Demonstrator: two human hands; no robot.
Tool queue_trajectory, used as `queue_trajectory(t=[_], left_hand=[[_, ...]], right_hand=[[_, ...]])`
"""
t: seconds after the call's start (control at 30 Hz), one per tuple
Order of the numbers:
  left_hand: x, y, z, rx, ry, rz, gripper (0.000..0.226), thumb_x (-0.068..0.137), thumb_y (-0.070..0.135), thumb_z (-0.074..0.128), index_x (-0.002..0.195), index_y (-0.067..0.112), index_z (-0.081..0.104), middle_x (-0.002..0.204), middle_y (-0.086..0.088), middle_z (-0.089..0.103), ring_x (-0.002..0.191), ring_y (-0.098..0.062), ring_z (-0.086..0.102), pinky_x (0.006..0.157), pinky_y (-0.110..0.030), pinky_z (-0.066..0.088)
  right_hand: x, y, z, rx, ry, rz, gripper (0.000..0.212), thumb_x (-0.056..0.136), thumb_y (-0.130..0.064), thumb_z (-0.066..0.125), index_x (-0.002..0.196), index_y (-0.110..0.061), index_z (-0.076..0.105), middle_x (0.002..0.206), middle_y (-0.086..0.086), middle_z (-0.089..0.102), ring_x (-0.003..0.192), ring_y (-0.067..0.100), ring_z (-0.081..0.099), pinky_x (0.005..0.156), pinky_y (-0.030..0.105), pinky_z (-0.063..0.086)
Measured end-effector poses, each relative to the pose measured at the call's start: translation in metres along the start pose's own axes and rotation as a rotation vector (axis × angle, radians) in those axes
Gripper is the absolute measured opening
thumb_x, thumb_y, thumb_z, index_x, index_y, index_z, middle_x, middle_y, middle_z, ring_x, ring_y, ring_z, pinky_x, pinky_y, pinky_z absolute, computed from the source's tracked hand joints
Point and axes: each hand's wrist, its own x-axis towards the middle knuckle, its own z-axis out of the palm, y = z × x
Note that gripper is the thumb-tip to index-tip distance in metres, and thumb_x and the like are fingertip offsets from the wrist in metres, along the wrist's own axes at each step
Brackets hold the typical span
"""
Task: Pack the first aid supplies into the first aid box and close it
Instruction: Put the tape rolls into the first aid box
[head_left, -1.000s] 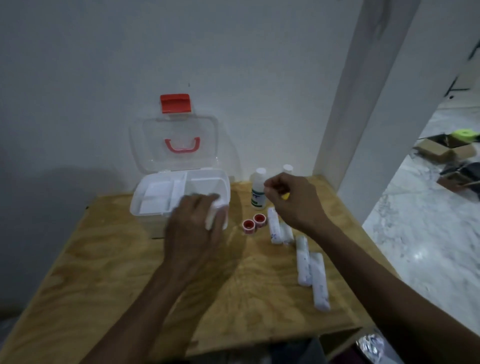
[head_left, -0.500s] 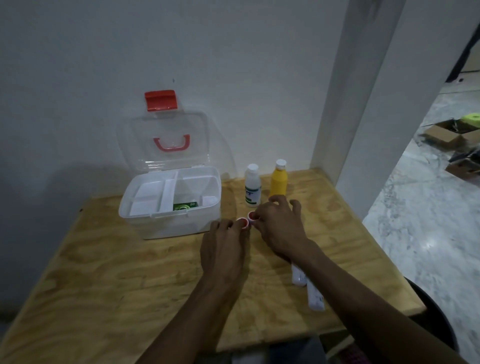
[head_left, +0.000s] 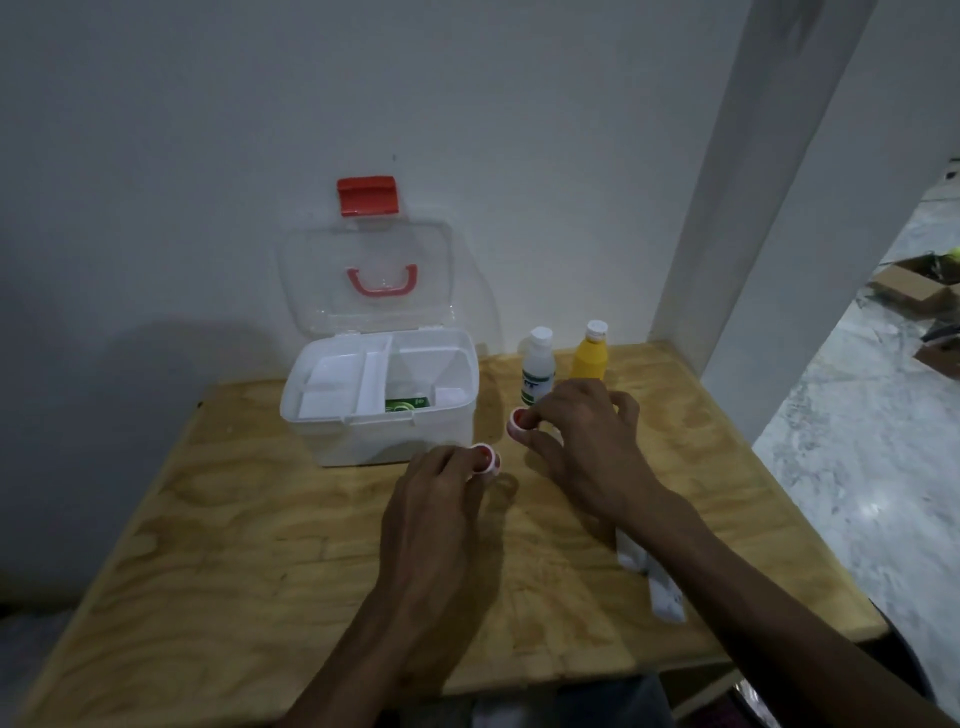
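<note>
While lid (head_left: 371, 280) stands open, box (head_left: 382, 415) white.

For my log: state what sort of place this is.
Probably a room in a home: a plywood table pushed against a plain white wall, marble-look floor and cardboard boxes lying beyond.

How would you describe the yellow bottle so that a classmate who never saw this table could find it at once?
Start at the white first aid box with its clear lid raised, on the wooden table by the wall. Two bottles stand upright to its right. The yellow bottle is the farther one, yellow with a white cap; its neighbour, the white bottle, carries a green label.
</note>
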Motion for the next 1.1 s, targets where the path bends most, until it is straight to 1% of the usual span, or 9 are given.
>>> queue_trajectory(t=[0.13,0.33,0.5,0.6,0.7,0.8,0.9,1.03,1.1], left_hand=[[0.007,-0.024,-0.036,0.022,0.146,0.032,0.017,0.092,0.026,0.064,0.107,0.024,0.069,0.109,0.001,0.069,0.102,-0.019,0.061,0.082,-0.034,0.054],[0.044,-0.067,-0.094,0.076,0.294,-0.071,0.015,0.09,0.027,0.067,0.103,0.022,0.072,0.107,0.001,0.071,0.092,-0.02,0.063,0.076,-0.031,0.049],[0.089,-0.101,-0.12,0.181,0.253,-0.131,0.018,0.092,0.033,0.063,0.104,0.023,0.072,0.106,-0.003,0.072,0.09,-0.023,0.063,0.076,-0.037,0.052],[0.111,-0.108,-0.121,0.231,0.202,-0.15,0.022,0.092,0.034,0.064,0.106,0.021,0.074,0.108,-0.004,0.072,0.091,-0.024,0.066,0.071,-0.032,0.048],[0.127,-0.113,-0.115,0.272,0.163,-0.142,0.022,0.09,0.028,0.067,0.107,0.017,0.075,0.11,-0.009,0.071,0.092,-0.026,0.066,0.07,-0.031,0.046],[0.137,-0.123,-0.106,0.327,0.138,-0.162,0.022,0.087,0.025,0.071,0.107,0.018,0.076,0.112,-0.008,0.068,0.098,-0.024,0.059,0.075,-0.035,0.051],[0.143,-0.133,-0.099,0.381,0.105,-0.168,0.02,0.084,0.024,0.074,0.103,0.02,0.077,0.107,-0.007,0.065,0.099,-0.023,0.054,0.077,-0.036,0.049],[0.148,-0.143,-0.093,0.405,0.088,-0.162,0.016,0.082,0.026,0.076,0.098,0.025,0.078,0.099,-0.007,0.067,0.096,-0.025,0.056,0.081,-0.04,0.049],[0.151,-0.147,-0.092,0.387,0.069,-0.179,0.015,0.082,0.03,0.076,0.096,0.025,0.079,0.099,-0.007,0.069,0.092,-0.025,0.06,0.085,-0.041,0.051]], right_hand=[[0.022,-0.039,-0.003,0.084,0.039,-0.078,0.016,0.09,-0.043,0.063,0.091,-0.029,0.071,0.103,-0.008,0.067,0.114,0.016,0.048,0.09,0.038,0.023],[0.075,-0.089,0.028,0.094,-0.001,-0.156,0.016,0.094,-0.041,0.059,0.096,-0.031,0.071,0.11,-0.007,0.068,0.113,0.017,0.048,0.092,0.043,0.029],[0.121,-0.12,0.053,0.038,-0.021,-0.188,0.017,0.094,-0.038,0.061,0.097,-0.027,0.074,0.106,-0.002,0.069,0.111,0.02,0.05,0.095,0.045,0.03],[0.145,-0.128,0.073,-0.004,-0.069,-0.186,0.017,0.092,-0.037,0.064,0.098,-0.026,0.075,0.102,0.0,0.069,0.11,0.023,0.053,0.097,0.048,0.032],[0.159,-0.133,0.087,-0.035,-0.123,-0.199,0.017,0.09,-0.036,0.067,0.1,-0.025,0.076,0.101,-0.001,0.07,0.108,0.023,0.055,0.096,0.049,0.035],[0.166,-0.135,0.094,-0.059,-0.164,-0.213,0.018,0.09,-0.033,0.068,0.104,-0.025,0.075,0.105,0.002,0.067,0.111,0.024,0.052,0.098,0.049,0.034],[0.17,-0.136,0.095,-0.089,-0.227,-0.212,0.022,0.091,-0.035,0.066,0.108,-0.024,0.074,0.111,0.004,0.062,0.116,0.026,0.046,0.098,0.048,0.031],[0.172,-0.136,0.096,-0.1,-0.28,-0.204,0.023,0.09,-0.036,0.066,0.108,-0.023,0.074,0.116,0.005,0.06,0.118,0.026,0.043,0.098,0.047,0.03],[0.172,-0.137,0.097,-0.11,-0.298,-0.203,0.023,0.09,-0.035,0.066,0.108,-0.023,0.075,0.118,0.004,0.06,0.12,0.027,0.042,0.1,0.048,0.029]])
